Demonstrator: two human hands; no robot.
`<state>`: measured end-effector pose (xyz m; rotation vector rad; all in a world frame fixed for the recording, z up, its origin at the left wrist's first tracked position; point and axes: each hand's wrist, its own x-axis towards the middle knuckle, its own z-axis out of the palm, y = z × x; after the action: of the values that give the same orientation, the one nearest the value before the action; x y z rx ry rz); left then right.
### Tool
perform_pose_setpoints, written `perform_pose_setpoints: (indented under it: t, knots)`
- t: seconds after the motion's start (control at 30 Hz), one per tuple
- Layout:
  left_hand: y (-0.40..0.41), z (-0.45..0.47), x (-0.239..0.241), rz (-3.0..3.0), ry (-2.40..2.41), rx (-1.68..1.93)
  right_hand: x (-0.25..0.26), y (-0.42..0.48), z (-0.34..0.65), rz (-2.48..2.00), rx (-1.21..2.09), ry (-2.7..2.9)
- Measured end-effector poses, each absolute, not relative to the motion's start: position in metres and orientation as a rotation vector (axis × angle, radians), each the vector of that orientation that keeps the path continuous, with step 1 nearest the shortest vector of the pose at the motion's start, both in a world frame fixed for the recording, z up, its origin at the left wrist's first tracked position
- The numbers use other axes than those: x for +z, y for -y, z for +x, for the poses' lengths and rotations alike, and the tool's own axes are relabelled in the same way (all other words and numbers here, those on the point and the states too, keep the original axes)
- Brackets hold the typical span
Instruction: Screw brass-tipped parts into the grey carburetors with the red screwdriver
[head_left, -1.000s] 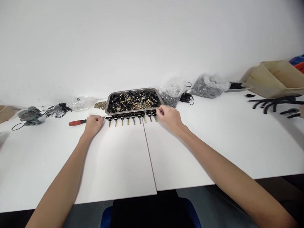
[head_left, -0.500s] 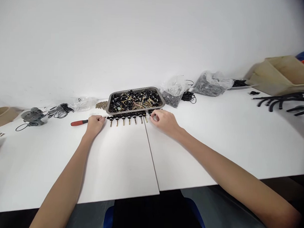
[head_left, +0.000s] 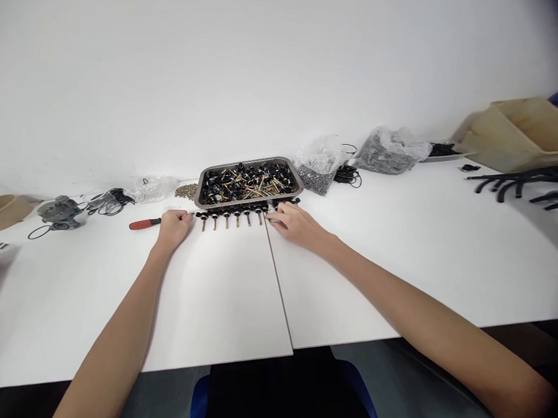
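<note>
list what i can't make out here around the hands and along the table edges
Head view: left hand covers part of the red-handled tool; its grip is unclear.
Head view: right hand hides part of the row of parts.
Head view: right edge cuts off black tubes.
Head view: brass-coloured pieces are too small to identify.

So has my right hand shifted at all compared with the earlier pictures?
Yes. Judged against the table seam, the right hand has moved left along the row of small parts, now right beside that seam.
</note>
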<state>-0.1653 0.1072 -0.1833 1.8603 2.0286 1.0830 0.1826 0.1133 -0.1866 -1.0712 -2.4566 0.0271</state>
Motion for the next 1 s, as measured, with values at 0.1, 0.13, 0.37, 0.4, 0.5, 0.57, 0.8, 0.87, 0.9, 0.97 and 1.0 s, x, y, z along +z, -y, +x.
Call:
perform_pose_setpoints:
  t: [0.1,0.13,0.37,0.4,0.5,0.57,0.8,0.87,0.9,0.97,1.0]
  knots:
    - [-0.107,-0.1653,-0.1831,1.856,-2.032,1.08,-0.1885,-0.1143,0.1819,-1.054,0.009,2.449]
    - [-0.107,-0.1652,-0.1831,1.857,-2.033,1.08,-0.1891,-0.1149,0.1819,-1.053,0.006,2.444]
    - [-0.1085,-0.1658,-0.1838,1.869,-2.034,1.08,-0.1915,-0.118,0.1824,-1.028,0.0,2.438]
    - [-0.1086,-0.1662,-0.1841,1.869,-2.034,1.08,-0.1914,-0.1179,0.1822,-1.032,-0.004,2.44]
    - [-0.1086,-0.1672,-0.1849,1.869,-2.031,1.078,-0.1906,-0.1173,0.1816,-1.046,-0.01,2.446]
    - [-0.1086,-0.1675,-0.1853,1.872,-2.028,1.079,-0.1901,-0.1171,0.1814,-1.052,-0.011,2.45]
    - [-0.1098,-0.1667,-0.1859,1.885,-2.023,1.08,-0.1901,-0.1189,0.1825,-1.057,-0.003,2.464]
    - [-0.1098,-0.1671,-0.1859,1.883,-2.024,1.079,-0.1909,-0.1189,0.1822,-1.055,0.004,2.465]
    - [-0.1097,-0.1673,-0.1859,1.882,-2.024,1.078,-0.1912,-0.1187,0.182,-1.054,0.007,2.466]
    - [-0.1092,-0.1675,-0.1855,1.881,-2.026,1.077,-0.1907,-0.1176,0.1819,-1.049,0.018,2.458]
    - [-0.109,-0.1674,-0.1852,1.881,-2.027,1.077,-0.1895,-0.117,0.1823,-1.05,0.031,2.44]
